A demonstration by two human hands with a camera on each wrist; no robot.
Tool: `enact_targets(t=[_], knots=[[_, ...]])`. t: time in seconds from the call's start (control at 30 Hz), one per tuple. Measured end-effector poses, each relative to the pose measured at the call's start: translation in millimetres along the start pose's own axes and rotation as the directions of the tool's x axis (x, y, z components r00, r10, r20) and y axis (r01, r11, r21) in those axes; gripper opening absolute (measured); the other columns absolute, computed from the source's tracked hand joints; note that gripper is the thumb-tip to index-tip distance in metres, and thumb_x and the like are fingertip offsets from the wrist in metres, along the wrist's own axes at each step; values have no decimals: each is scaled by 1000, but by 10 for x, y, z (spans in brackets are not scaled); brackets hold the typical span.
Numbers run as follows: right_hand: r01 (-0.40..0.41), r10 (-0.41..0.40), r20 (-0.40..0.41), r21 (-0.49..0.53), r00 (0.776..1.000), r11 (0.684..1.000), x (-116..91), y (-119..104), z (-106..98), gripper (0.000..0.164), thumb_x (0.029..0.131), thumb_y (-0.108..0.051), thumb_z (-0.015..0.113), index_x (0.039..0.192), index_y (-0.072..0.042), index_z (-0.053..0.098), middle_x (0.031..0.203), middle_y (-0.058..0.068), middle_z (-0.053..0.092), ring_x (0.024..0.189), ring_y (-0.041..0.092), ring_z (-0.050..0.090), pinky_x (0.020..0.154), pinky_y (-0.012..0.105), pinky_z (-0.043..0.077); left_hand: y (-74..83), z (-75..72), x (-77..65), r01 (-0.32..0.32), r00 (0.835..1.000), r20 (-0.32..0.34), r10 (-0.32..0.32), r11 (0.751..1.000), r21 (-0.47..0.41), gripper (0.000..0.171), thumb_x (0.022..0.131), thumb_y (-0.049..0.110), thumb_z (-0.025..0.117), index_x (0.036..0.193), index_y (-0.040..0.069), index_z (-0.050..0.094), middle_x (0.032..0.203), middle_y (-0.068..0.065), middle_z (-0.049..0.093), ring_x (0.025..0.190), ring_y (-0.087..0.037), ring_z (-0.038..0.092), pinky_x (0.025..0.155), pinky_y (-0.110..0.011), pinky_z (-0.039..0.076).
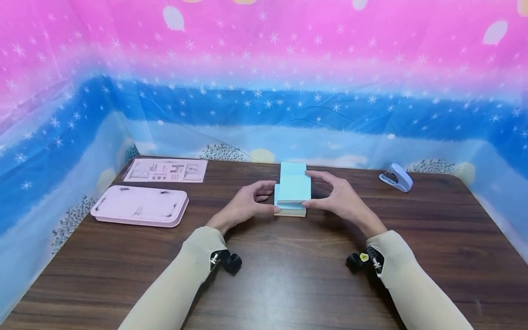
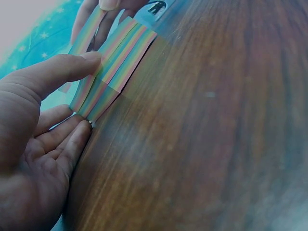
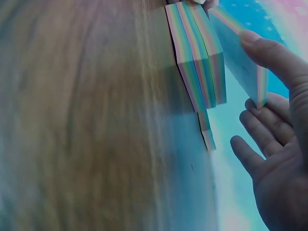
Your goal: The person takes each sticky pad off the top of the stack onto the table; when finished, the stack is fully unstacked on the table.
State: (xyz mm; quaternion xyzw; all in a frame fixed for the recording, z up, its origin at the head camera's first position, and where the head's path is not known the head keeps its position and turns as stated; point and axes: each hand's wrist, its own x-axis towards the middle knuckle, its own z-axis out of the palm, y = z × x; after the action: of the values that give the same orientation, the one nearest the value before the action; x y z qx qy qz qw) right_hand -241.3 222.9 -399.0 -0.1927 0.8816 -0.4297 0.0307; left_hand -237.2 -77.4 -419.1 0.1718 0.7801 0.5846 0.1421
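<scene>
A stack of light-blue paper pads (image 1: 290, 213) with rainbow-striped edges lies on the table. My left hand (image 1: 243, 204) holds its left side, thumb at the near corner and fingers along the side; the left wrist view shows the stripes of the stack (image 2: 118, 67) beside the thumb. Above the stack, my right hand (image 1: 344, 197) grips another pad (image 1: 294, 189) between thumb and fingers. In the right wrist view a gap parts this held pad (image 3: 240, 65) from the stack (image 3: 195, 57). Further pads (image 3: 207, 130) stick out low behind the stack, partly hidden.
To the left lies a closed pink case (image 1: 140, 204), with a pink printed card (image 1: 166, 170) behind it. A pale blue stapler (image 1: 397, 178) stands at the back right. A patterned curtain (image 1: 264, 105) hangs along the back edge of the brown table (image 1: 272, 275).
</scene>
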Motion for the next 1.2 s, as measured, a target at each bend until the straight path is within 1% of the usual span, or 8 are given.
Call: enact_targets(t=[0.23, 0.4, 0.53, 0.63, 0.8, 0.87, 1.03, 1.2], knots=[[-19, 18, -33, -39, 999, 999, -2, -21, -81, 89, 83, -54, 90, 159, -28, 52, 161, 5, 48, 152, 34, 37, 117, 70, 33, -6, 3, -1, -3, 1000, -9, 3, 1000, -3, 80, 87, 14, 89, 157, 7, 50, 154, -11, 55, 139, -31, 54, 117, -45, 44], [-18, 16, -49, -37, 999, 999, 8, -40, -126, 88, 83, -53, 90, 159, -30, 52, 162, 2, 48, 151, 32, 38, 117, 69, 33, -10, 7, -11, 0, 1000, -15, 0, 1000, 3, 80, 87, 13, 89, 157, 7, 51, 154, -11, 56, 139, -30, 54, 116, -45, 45], [-2, 0, -62, -33, 998, 999, 22, -56, -190, 88, 83, -51, 91, 159, -29, 52, 162, 0, 48, 152, 30, 38, 117, 68, 33, -3, 15, -13, -3, 1000, -9, 3, 1000, 9, 80, 87, 14, 89, 157, 7, 51, 154, -10, 55, 139, -30, 54, 116, -44, 45], [0, -3, -66, -33, 998, 999, 43, -70, -256, 89, 83, -51, 91, 159, -28, 52, 161, 2, 48, 151, 31, 39, 116, 67, 36, -2, 11, -11, -9, 1000, -11, 9, 1000, 8, 81, 87, 14, 90, 157, 7, 51, 154, -11, 56, 139, -31, 54, 116, -45, 45], [-36, 33, -59, -62, 998, 997, 80, -89, -392, 90, 82, -56, 90, 159, -31, 51, 163, 4, 46, 151, 33, 38, 116, 68, 36, 4, 7, -20, -14, 1000, -8, 14, 1000, 5, 80, 87, 13, 89, 157, 5, 51, 153, -13, 56, 139, -32, 55, 116, -46, 45], [-41, 38, -56, -50, 998, 998, 96, -80, -450, 89, 83, -53, 90, 160, -29, 50, 162, 6, 47, 149, 35, 40, 114, 66, 39, 3, 10, -19, -14, 1000, -2, 14, 1000, 2, 80, 88, 13, 89, 157, 5, 50, 153, -13, 56, 139, -31, 54, 116, -45, 45], [-39, 40, -49, 21, 998, 999, 140, -33, -572, 90, 85, -42, 92, 161, -22, 49, 157, 8, 52, 140, 34, 53, 106, 57, 51, -10, 6, -11, -10, 1000, -6, 10, 1000, 4, 81, 87, 14, 89, 157, 5, 50, 153, -11, 56, 139, -30, 55, 116, -44, 45], [-73, 73, -38, 9, 997, 997, 156, 29, -662, 93, 85, -44, 92, 163, -22, 46, 161, 9, 47, 143, 36, 51, 109, 58, 49, -4, -7, -20, -13, 1000, -3, 13, 1000, 5, 80, 88, 14, 89, 157, 6, 50, 153, -12, 56, 139, -30, 54, 116, -45, 45]])
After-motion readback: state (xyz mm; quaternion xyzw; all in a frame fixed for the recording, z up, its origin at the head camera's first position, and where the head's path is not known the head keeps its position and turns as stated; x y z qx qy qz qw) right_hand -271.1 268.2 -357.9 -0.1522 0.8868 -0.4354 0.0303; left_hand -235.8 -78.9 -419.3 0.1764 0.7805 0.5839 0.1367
